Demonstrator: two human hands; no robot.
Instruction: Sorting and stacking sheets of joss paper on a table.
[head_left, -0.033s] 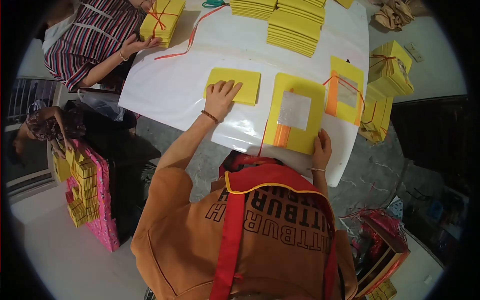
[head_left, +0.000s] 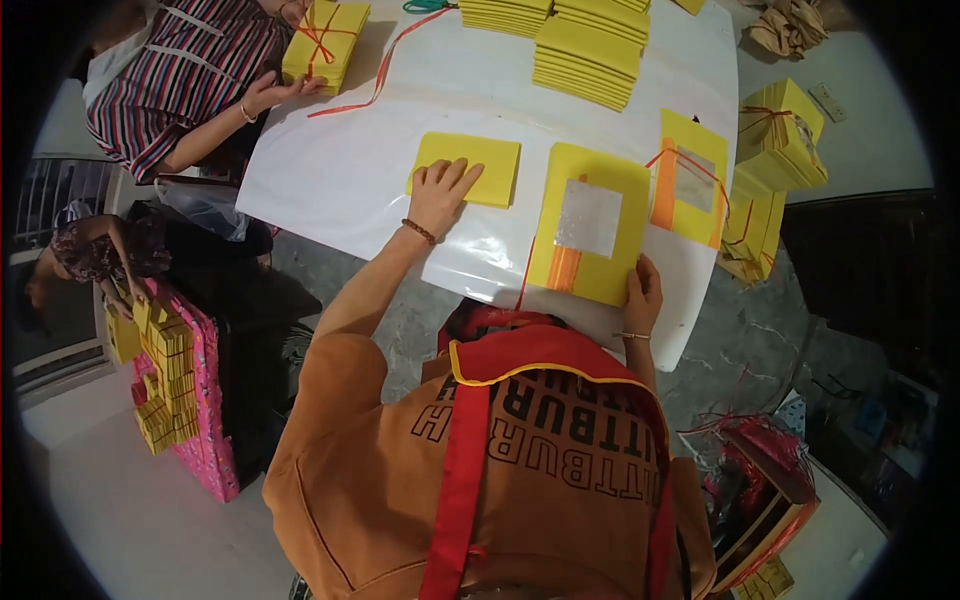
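Two yellow paper stacks lie flat: left hand spread on one, right hand pinching the other.

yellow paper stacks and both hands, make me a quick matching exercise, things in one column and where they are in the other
Things:
1. left hand
2. right hand
3. green scissors
4. pink bag

Places:
A. on the floor, left of the table
B. flat on the plain yellow stack
C. top edge of the table
D. at the foil-square stack's lower right corner

Pairs: 1-B, 2-D, 3-C, 4-A
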